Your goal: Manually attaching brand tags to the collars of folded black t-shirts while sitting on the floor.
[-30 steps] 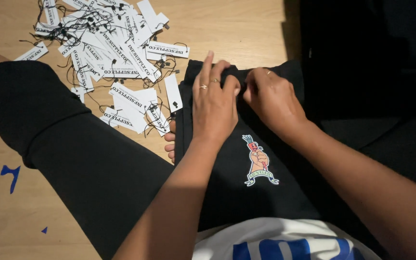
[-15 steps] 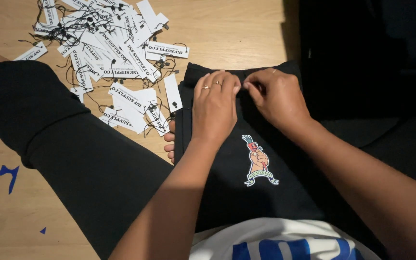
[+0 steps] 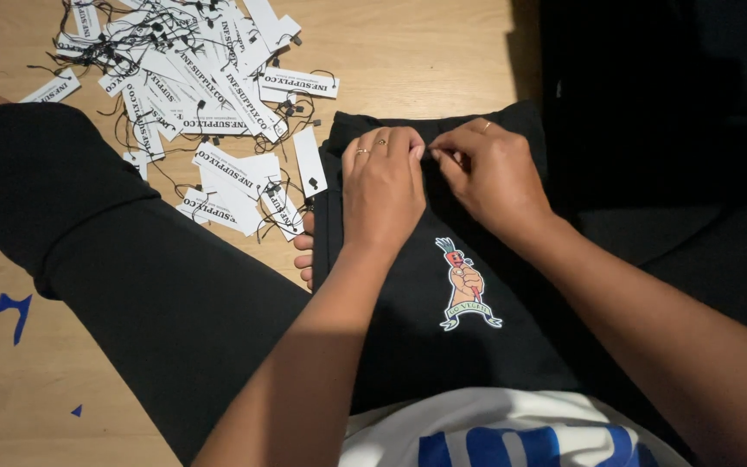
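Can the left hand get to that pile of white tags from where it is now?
Probably yes. The left hand rests on the black garment, and the white tags lie just beside it on the wooden floor, nothing between.

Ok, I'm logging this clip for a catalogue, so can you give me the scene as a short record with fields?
Setting: light wooden floor
Left hand: knuckles up, fingertips pinching the top edge of the folded black fabric garment
Right hand: fingertips at the same edge, meeting the left grip
Garment mark: small colourful printed carrot-and-fist emblem
Nearby: heap of white paper hang tags with black strings, left of the garment
Foreground: black-clad leg; white and blue shirt
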